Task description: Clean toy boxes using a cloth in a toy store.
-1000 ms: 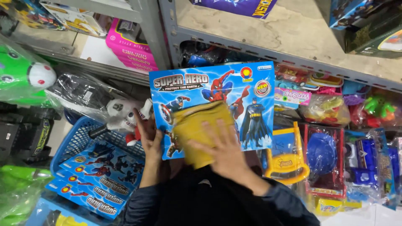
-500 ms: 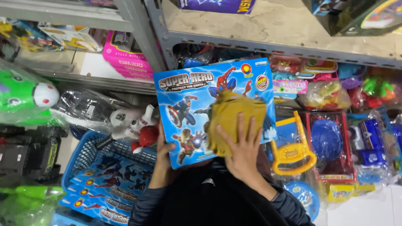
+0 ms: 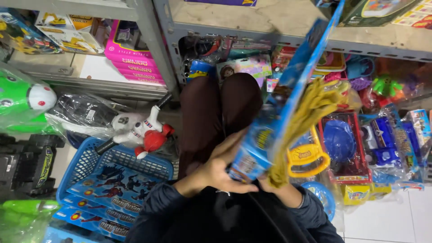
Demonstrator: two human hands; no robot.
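Observation:
I hold a flat blue toy box (image 3: 288, 103) with hero pictures, turned almost edge-on and tilted up to the right. My left hand (image 3: 220, 168) grips its lower end. A yellow cloth (image 3: 306, 121) hangs against the box's right side. My right hand (image 3: 270, 184) is mostly hidden behind the cloth and box; only the wrist in a dark sleeve shows. My knees in dark brown trousers (image 3: 220, 117) are below the box.
A blue basket (image 3: 90, 162) at lower left holds several more flat blue toy boxes. A white and red toy figure (image 3: 144, 130) lies above it. Metal shelves (image 3: 153, 54) with packaged toys stand ahead; more packaged toys (image 3: 351, 148) crowd the floor at right.
The box has swung from facing me flat to nearly edge-on, tilted up to the right. The yellow cloth moved with it to its right side, and my knees are now uncovered.

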